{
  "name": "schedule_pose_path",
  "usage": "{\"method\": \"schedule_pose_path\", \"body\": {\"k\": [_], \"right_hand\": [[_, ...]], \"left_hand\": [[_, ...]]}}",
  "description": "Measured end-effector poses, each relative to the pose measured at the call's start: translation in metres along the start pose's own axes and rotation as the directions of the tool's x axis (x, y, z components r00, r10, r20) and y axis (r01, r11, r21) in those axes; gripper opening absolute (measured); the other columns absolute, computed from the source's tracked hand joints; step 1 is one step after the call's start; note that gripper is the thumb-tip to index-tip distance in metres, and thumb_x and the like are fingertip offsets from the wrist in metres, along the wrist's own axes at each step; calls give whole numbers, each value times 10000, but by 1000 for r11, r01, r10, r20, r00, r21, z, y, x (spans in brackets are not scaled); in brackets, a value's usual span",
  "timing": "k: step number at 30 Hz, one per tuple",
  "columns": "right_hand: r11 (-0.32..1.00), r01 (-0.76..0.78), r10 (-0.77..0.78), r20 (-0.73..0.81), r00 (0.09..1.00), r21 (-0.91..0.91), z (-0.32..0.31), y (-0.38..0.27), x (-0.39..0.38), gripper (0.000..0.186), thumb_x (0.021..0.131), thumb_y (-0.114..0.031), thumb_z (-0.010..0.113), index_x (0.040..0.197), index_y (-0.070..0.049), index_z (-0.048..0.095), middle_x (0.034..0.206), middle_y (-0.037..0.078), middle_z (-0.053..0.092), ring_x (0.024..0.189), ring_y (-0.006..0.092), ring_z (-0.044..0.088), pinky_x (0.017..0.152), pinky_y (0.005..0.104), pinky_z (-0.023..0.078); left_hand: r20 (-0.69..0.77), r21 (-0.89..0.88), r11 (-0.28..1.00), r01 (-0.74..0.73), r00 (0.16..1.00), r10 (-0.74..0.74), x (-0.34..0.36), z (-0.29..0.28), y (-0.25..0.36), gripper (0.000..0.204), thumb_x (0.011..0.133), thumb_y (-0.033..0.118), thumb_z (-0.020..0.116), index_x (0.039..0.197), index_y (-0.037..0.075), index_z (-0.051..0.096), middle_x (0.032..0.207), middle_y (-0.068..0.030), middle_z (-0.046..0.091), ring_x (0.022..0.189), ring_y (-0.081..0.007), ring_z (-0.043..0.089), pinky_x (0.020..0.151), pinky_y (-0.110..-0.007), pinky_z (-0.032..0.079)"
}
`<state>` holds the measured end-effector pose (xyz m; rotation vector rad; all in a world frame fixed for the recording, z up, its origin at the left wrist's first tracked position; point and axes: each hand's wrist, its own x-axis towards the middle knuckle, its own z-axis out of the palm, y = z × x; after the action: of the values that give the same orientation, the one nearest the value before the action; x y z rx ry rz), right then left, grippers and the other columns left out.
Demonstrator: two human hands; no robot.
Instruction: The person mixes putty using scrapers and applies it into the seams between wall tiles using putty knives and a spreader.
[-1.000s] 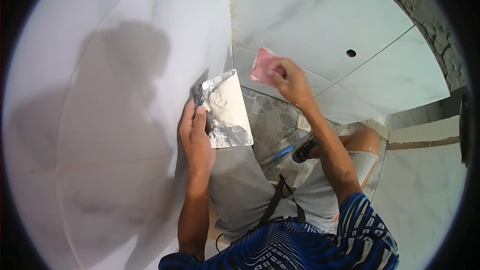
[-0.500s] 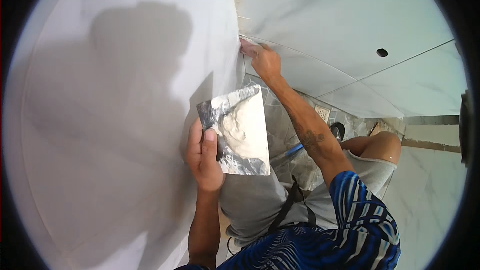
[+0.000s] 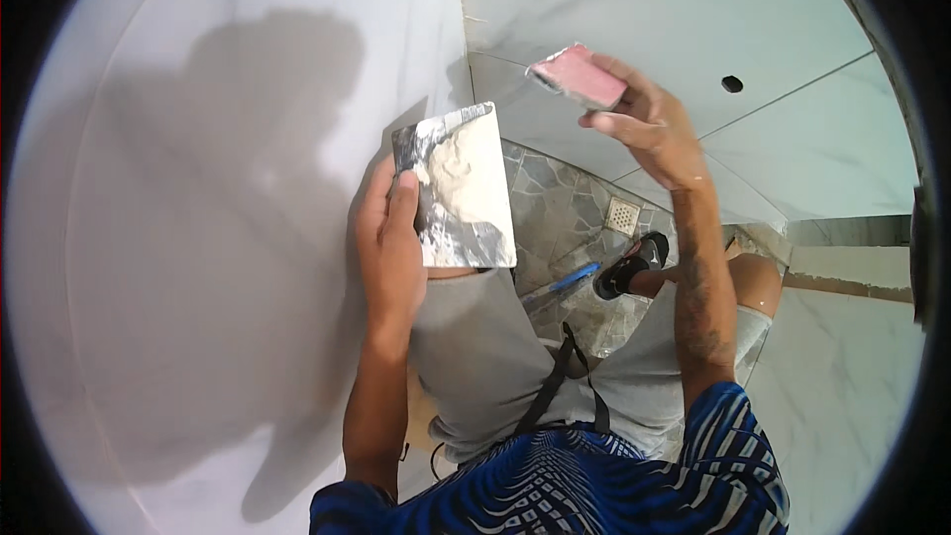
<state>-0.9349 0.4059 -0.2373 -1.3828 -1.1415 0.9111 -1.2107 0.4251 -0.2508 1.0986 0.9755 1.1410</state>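
Note:
My left hand (image 3: pixel 386 238) grips a flat, rectangular board (image 3: pixel 466 243), its thumb on the face. A mound of creamy white paste (image 3: pixel 458 173) lies on it, with dark smeared patches around. My right hand (image 3: pixel 649 139) holds a pink, square spreader (image 3: pixel 575 74) with white residue along its edges, up and right of the board and in front of the marbled wall tiles (image 3: pixel 644 0). At the left, beside my left hand, is a white marbled wall (image 3: pixel 198 357) carrying my shadow. The two walls meet in a corner just above the board, where a pale, uneven strip runs.
A dark round hole (image 3: pixel 732 84) is in the right wall. Below are grey patterned floor tiles (image 3: pixel 540 178), a square drain grate (image 3: pixel 622 216), a long blue object (image 3: pixel 575 275) and my shoe (image 3: pixel 629 267). A tiled ledge (image 3: pixel 847 263) with a rough edge sits at right.
Half a second ago my right hand pressed the spreader into the corner; now it is pulled back to the right, spreader turned face up. My left hand and board have risen.

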Motion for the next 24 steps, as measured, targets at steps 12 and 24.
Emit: {"method": "schedule_pose_path", "body": {"k": [12,24], "right_hand": [[915,-300,230,263,937,268,-35,-69,-82,644,974,-463,487,1262,109,416,978,259,649,768,280,693,616,359,604],[739,-263,204,166,965,621,-58,38,-127,526,981,-401,524,1172,87,553,1046,164,641,849,223,618,695,343,504]], "left_hand": [[44,-144,980,139,990,-134,-7,2,18,377,987,126,468,1293,-91,493,1137,-113,628,1012,-133,591,902,-260,458],[39,-13,999,32,999,-32,-11,22,21,378,983,129,457,1296,-81,491,1146,-120,622,984,-129,612,847,-262,502]]}}
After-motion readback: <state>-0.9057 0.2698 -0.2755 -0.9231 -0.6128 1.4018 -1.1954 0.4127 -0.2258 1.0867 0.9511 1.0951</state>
